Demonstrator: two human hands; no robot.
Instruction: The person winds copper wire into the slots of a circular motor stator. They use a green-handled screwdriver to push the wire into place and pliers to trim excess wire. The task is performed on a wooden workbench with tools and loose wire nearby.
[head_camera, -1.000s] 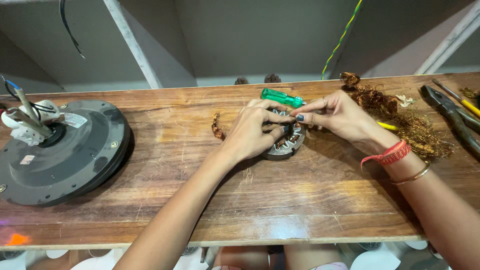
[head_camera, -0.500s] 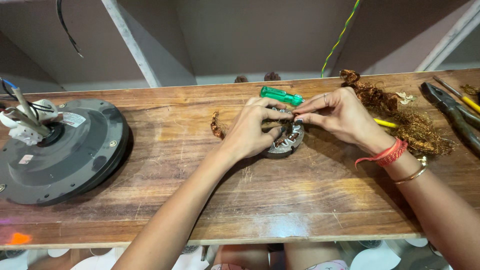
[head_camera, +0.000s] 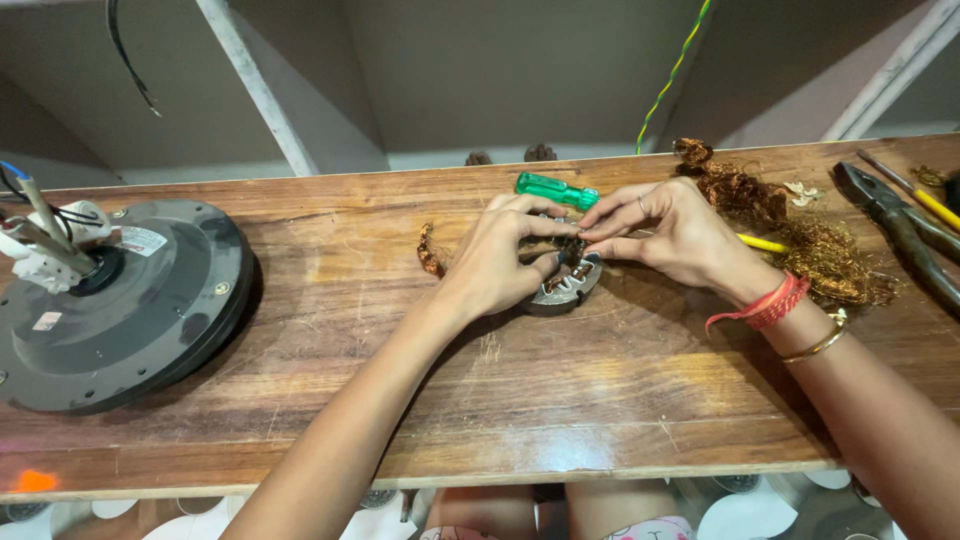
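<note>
Near the bench's far edge, left hand (head_camera: 500, 262) is pinning the slotted metal core (head_camera: 565, 283) flat while right hand (head_camera: 672, 232), fingertips pinched on its copper winding (head_camera: 570, 246), is best pulling gently

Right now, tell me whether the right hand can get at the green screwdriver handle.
Probably yes. The green screwdriver handle lies on the wooden bench just beyond the right hand, nothing between them, though both hands are busy on the round metal core.

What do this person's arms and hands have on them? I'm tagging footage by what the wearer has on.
Both forearms are bare, no sleeves or gloves. The right hand has a ring on one finger; its wrist carries red thread bands and a thin gold-coloured bangle. The left hand wears no jewellery that shows. Dark polish shows on some nails.
</note>
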